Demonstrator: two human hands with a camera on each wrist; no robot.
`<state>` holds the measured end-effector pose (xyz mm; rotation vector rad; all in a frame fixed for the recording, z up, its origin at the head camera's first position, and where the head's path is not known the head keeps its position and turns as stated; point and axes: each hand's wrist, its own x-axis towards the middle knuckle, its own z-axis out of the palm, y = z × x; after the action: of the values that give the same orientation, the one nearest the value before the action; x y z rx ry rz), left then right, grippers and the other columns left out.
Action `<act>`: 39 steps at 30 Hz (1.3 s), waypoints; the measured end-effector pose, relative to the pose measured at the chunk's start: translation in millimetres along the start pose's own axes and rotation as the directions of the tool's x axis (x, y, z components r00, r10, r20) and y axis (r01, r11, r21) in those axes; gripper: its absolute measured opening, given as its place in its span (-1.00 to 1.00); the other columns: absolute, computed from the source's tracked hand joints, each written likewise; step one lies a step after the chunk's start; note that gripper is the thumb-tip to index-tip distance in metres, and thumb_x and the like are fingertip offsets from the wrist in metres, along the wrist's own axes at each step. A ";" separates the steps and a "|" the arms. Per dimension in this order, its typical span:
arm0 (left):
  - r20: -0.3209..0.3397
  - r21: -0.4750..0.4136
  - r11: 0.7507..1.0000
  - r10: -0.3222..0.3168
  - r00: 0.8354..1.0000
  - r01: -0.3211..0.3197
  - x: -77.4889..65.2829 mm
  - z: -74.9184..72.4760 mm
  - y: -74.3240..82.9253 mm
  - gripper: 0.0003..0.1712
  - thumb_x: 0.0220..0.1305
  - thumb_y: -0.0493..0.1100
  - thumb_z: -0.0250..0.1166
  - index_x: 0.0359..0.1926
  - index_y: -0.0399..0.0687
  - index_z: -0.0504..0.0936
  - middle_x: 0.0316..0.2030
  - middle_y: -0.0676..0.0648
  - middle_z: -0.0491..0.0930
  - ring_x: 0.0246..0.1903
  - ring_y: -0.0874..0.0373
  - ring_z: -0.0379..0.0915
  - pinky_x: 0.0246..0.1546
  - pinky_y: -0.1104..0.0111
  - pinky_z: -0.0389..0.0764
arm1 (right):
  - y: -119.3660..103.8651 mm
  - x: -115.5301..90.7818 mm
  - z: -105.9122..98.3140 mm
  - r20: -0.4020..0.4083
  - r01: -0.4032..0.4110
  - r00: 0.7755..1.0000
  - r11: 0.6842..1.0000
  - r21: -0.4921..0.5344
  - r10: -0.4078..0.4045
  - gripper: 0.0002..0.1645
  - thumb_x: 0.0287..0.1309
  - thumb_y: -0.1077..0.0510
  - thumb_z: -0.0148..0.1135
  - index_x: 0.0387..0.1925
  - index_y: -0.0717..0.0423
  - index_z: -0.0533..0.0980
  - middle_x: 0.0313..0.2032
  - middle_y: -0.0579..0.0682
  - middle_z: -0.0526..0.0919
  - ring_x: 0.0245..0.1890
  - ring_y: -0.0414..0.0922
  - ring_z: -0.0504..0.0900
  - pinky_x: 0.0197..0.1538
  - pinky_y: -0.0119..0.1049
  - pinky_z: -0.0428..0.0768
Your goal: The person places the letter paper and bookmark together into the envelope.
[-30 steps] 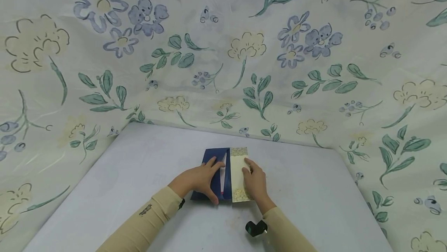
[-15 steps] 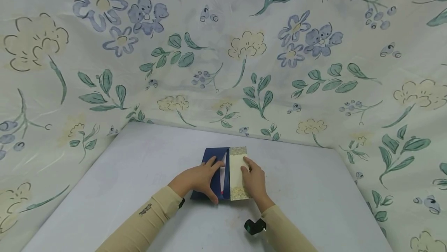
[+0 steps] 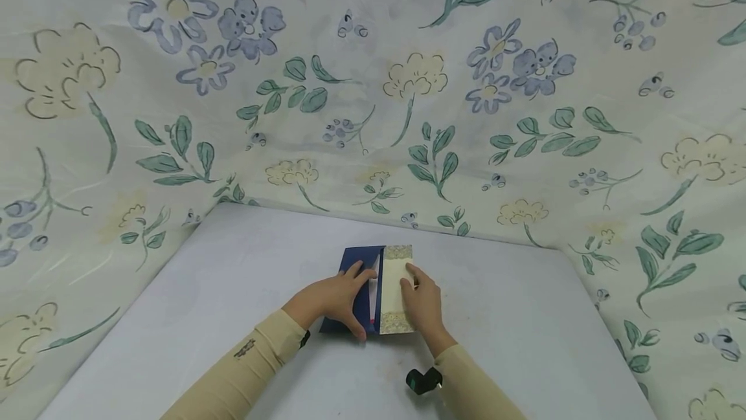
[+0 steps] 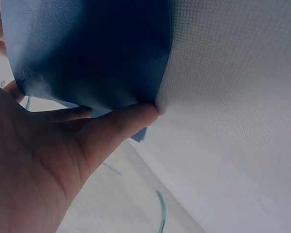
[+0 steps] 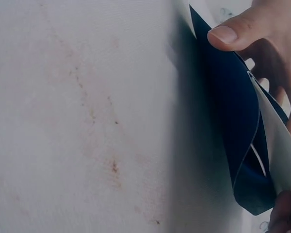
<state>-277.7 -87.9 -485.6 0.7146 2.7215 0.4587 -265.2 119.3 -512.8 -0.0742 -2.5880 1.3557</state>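
Observation:
A dark blue paper envelope (image 3: 358, 257) lies at the middle of the table, its mouth toward the right with a pale strip showing inside. My left hand (image 3: 333, 298) grips it, thumb at the near edge and fingers spread over the top. In the left wrist view the thumb lies along the blue paper (image 4: 102, 43), other fingers partly hidden behind. A cream card (image 3: 395, 284) with speckled gold bands at both ends overlaps the envelope's right side. My right hand (image 3: 425, 303) pinches its right edge. In the right wrist view the card (image 5: 283, 145) meets the bulging envelope mouth.
The white table (image 3: 513, 316) has faint brownish stains near its front. A floral cloth (image 3: 350, 109) hangs behind and along both sides. A small black device (image 3: 423, 381) sits beside the right sleeve.
The cream card and my right hand have shifted slightly left, toward the envelope. My left hand holds its place on the envelope.

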 end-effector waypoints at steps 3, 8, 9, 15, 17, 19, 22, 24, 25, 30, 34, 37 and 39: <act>-0.001 -0.001 1.000 0.001 1.000 -0.001 0.8 0.5 0.1 0.44 -0.38 0.40 0.69 0.52 0.18 0.15 0.55 -0.40 -0.06 0.35 -0.60 0.14 0.19 -0.26 0.44 | 0.5 -1.6 1.8 -0.001 -0.003 1.000 1.000 0.001 0.003 -0.52 0.35 0.19 0.25 0.27 0.18 0.54 -0.23 0.09 0.70 -0.40 -0.16 0.51 -0.33 -0.29 0.50; -0.003 0.002 1.000 -0.003 1.000 0.003 1.1 -0.5 0.0 0.44 -0.39 0.40 0.69 0.52 0.18 0.16 0.55 -0.39 -0.06 0.35 -0.57 0.16 0.20 -0.25 0.43 | 0.7 -3.3 5.6 -0.025 0.013 1.000 1.000 0.013 -0.012 -0.52 0.34 0.20 0.27 0.26 0.18 0.55 -0.23 0.12 0.72 -0.42 -0.16 0.53 -0.35 -0.26 0.52; -0.003 0.004 1.000 -0.002 1.000 0.002 0.9 -1.0 0.0 0.44 -0.39 0.40 0.69 0.52 0.17 0.16 0.55 -0.39 -0.06 0.35 -0.57 0.15 0.21 -0.24 0.43 | 0.2 -3.7 6.0 -0.030 0.014 0.999 1.000 0.013 -0.014 -0.52 0.34 0.20 0.27 0.26 0.18 0.55 -0.23 0.12 0.72 -0.42 -0.16 0.53 -0.35 -0.26 0.52; -0.006 -0.003 1.000 0.005 1.000 -0.005 -0.2 -3.0 1.0 0.45 -0.40 0.39 0.70 0.52 0.15 0.16 0.55 -0.41 -0.05 0.35 -0.57 0.15 0.22 -0.24 0.42 | 0.1 -4.4 7.7 -0.045 0.020 0.999 1.000 -0.003 -0.020 -0.52 0.33 0.21 0.27 0.26 0.18 0.55 -0.23 0.13 0.72 -0.43 -0.16 0.54 -0.36 -0.25 0.53; -0.003 -0.004 1.000 0.001 1.000 -0.001 -0.4 -3.3 1.4 0.44 -0.40 0.39 0.70 0.51 0.17 0.17 0.55 -0.40 -0.05 0.35 -0.57 0.16 0.21 -0.24 0.42 | 0.6 -4.4 8.1 -0.048 0.025 0.998 1.000 -0.010 -0.026 -0.52 0.33 0.21 0.26 0.26 0.18 0.55 -0.23 0.13 0.72 -0.44 -0.16 0.54 -0.36 -0.25 0.53; -0.001 -0.006 1.000 -0.002 1.000 0.002 -0.6 -3.3 1.4 0.43 -0.40 0.39 0.70 0.51 0.18 0.17 0.55 -0.39 -0.04 0.35 -0.57 0.16 0.21 -0.24 0.43 | 0.8 -4.5 8.7 -0.052 0.026 0.998 1.000 -0.017 -0.027 -0.52 0.33 0.21 0.26 0.26 0.17 0.55 -0.23 0.13 0.72 -0.45 -0.17 0.53 -0.37 -0.25 0.53; 0.002 -0.005 1.000 0.001 1.000 -0.001 -0.8 -2.8 1.1 0.42 -0.40 0.39 0.70 0.50 0.19 0.17 0.55 -0.39 -0.04 0.35 -0.57 0.16 0.20 -0.24 0.44 | 0.4 -5.2 9.8 -0.057 0.020 0.998 1.000 -0.016 -0.021 -0.52 0.33 0.22 0.26 0.26 0.18 0.55 -0.24 0.14 0.72 -0.47 -0.17 0.52 -0.39 -0.26 0.52; 0.001 -0.007 1.000 0.005 1.000 -0.005 -0.8 -2.7 0.6 0.42 -0.40 0.39 0.70 0.50 0.18 0.18 0.55 -0.40 -0.04 0.34 -0.58 0.16 0.20 -0.24 0.44 | -0.4 -5.8 10.9 -0.060 0.018 0.998 1.000 -0.014 -0.018 -0.52 0.33 0.22 0.26 0.26 0.18 0.55 -0.23 0.15 0.72 -0.47 -0.18 0.52 -0.39 -0.27 0.52; 0.000 -0.005 1.000 0.008 1.000 -0.008 -0.7 -2.8 0.6 0.42 -0.40 0.40 0.70 0.50 0.18 0.18 0.54 -0.40 -0.04 0.34 -0.58 0.17 0.20 -0.24 0.44 | -1.0 -6.1 11.2 -0.062 0.018 0.998 1.000 -0.013 -0.018 -0.52 0.33 0.22 0.26 0.26 0.19 0.54 -0.23 0.15 0.73 -0.47 -0.18 0.52 -0.39 -0.27 0.52; -0.004 0.004 1.000 0.008 1.000 -0.008 -0.5 -3.2 1.0 0.43 -0.41 0.41 0.69 0.50 0.17 0.18 0.54 -0.41 -0.02 0.34 -0.58 0.18 0.20 -0.24 0.44 | -4.1 -6.9 13.1 -0.068 0.024 0.997 1.000 -0.019 -0.025 -0.51 0.33 0.22 0.26 0.27 0.19 0.54 -0.20 0.17 0.73 -0.46 -0.17 0.52 -0.38 -0.27 0.52; -0.004 0.003 1.000 0.004 1.000 -0.004 -1.2 -3.8 1.9 0.43 -0.40 0.40 0.69 0.50 0.17 0.18 0.54 -0.41 -0.02 0.34 -0.58 0.18 0.20 -0.24 0.44 | -4.5 -7.1 14.5 -0.075 0.037 0.996 0.999 -0.025 -0.038 -0.51 0.33 0.22 0.27 0.27 0.19 0.53 -0.20 0.17 0.73 -0.47 -0.17 0.52 -0.40 -0.27 0.51; -0.003 0.001 1.000 0.002 1.000 -0.002 -2.0 -3.8 2.6 0.42 -0.40 0.39 0.70 0.50 0.17 0.19 0.54 -0.40 -0.02 0.34 -0.58 0.17 0.20 -0.24 0.44 | -3.6 -7.4 15.8 -0.071 0.046 0.996 0.999 -0.029 -0.048 -0.51 0.33 0.22 0.26 0.27 0.19 0.53 -0.21 0.16 0.72 -0.48 -0.18 0.51 -0.42 -0.28 0.49; 0.001 0.000 1.000 -0.002 1.000 0.002 -2.5 -3.6 3.0 0.42 -0.40 0.38 0.70 0.50 0.17 0.19 0.54 -0.40 -0.02 0.34 -0.58 0.17 0.19 -0.24 0.45 | -3.0 -7.8 16.6 -0.065 0.047 0.997 0.999 -0.026 -0.049 -0.51 0.33 0.22 0.26 0.28 0.18 0.53 -0.22 0.15 0.72 -0.50 -0.19 0.50 -0.43 -0.29 0.48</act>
<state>-275.5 -87.6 -480.7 0.7121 2.7208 0.4580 -261.0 103.0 -520.8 -0.0588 -2.5355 1.2836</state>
